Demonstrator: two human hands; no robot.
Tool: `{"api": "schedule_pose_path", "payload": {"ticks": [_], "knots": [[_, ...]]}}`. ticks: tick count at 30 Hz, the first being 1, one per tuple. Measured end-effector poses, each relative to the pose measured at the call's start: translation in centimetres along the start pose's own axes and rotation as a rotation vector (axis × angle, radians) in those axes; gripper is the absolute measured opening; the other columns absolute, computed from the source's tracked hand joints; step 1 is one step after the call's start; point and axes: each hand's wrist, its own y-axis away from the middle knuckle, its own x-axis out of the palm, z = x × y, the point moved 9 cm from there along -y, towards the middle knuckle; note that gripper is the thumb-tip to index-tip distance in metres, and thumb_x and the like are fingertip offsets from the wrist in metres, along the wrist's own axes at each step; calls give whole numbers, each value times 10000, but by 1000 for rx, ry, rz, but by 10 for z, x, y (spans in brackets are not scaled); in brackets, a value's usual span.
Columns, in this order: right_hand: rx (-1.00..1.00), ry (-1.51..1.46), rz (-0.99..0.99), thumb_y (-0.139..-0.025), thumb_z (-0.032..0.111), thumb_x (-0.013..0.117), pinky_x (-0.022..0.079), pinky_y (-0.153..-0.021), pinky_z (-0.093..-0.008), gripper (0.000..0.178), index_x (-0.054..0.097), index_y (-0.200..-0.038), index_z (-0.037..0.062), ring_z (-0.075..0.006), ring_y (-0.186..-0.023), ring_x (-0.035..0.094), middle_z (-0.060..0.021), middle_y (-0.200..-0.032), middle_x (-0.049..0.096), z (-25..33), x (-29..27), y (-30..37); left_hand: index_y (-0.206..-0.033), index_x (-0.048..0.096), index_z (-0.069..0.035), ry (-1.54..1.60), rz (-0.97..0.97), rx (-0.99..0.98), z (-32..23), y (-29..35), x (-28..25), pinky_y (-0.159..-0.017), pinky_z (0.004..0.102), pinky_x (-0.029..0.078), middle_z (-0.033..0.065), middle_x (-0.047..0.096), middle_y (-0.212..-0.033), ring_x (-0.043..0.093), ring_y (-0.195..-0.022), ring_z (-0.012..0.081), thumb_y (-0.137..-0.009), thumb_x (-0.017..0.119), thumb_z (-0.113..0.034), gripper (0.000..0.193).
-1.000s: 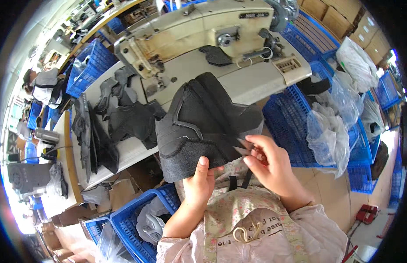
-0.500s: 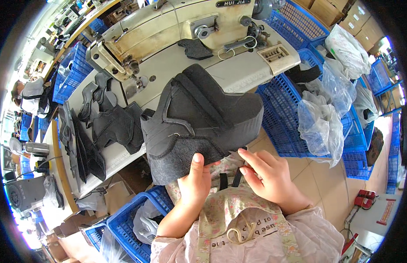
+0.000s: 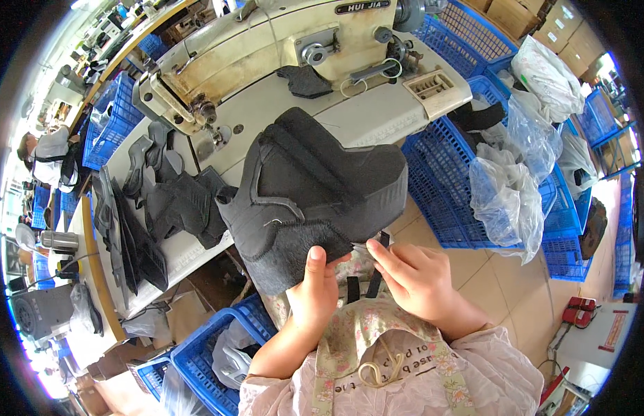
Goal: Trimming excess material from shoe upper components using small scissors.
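A black padded fabric piece point(image 3: 315, 184), shaped much like a boot upper, is held up in front of the sewing machine point(image 3: 266, 52). It has raised ribs, curved seams and a fuzzy patch on its near side; a short pale thread end shows by the patch's upper edge. My left hand point(image 3: 316, 288) grips the lower edge, thumb on the fuzzy patch and fingers behind. At the patch's right corner, my right hand point(image 3: 419, 277) pinches a thin, pale, metal-looking tip against the edge; its kind is too small to tell.
Loose black cut pieces point(image 3: 179, 201) lie on the table's left side, another point(image 3: 304, 81) by the machine. Scissors-like grey tool with rings point(image 3: 374, 71) rests behind. Blue crates point(image 3: 440, 180) with plastic bags point(image 3: 505, 201) stand right; another blue crate point(image 3: 204, 347) is below left.
The padded piece has tilted and shifted slightly down and left. My right fingertips have moved a little left, closer to its edge, and a thin pale tip now shows between them.
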Motion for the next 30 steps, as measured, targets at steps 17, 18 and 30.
{"api": "schedule_pose_path", "payload": {"ticks": [17, 18, 30], "knots": [[62, -22, -4, -684, 72, 701, 430, -449, -286, 484, 595, -1156, 85, -158, -522, 529, -5, -675, 520, -8, -7, 5, -1139, 492, 9, -102, -7, 17, -1, 4, 10, -771, 403, 538, 103, 562, -1080, 585, -926, 207, -899, 573, -200, 328], [69, -21, 1, -684, 72, 701, 430, -449, -285, 483, 595, -1155, 85, -157, -521, 526, -4, -673, 517, -8, -7, 6, -1143, 489, 6, -94, -5, -8, 4, 5, 8, -775, 409, 537, 102, 561, -1084, 584, -929, 208, -897, 575, -200, 332], [59, -23, 20, -678, 48, 664, 448, -474, -294, 524, 567, -1192, 84, -173, -553, 545, -18, -717, 541, -9, -4, 6, -1190, 463, -26, -76, 39, -24, 9, 9, 12, -810, 441, 524, 103, 539, -1129, 562, -988, 235, -906, 558, -169, 332]]}}
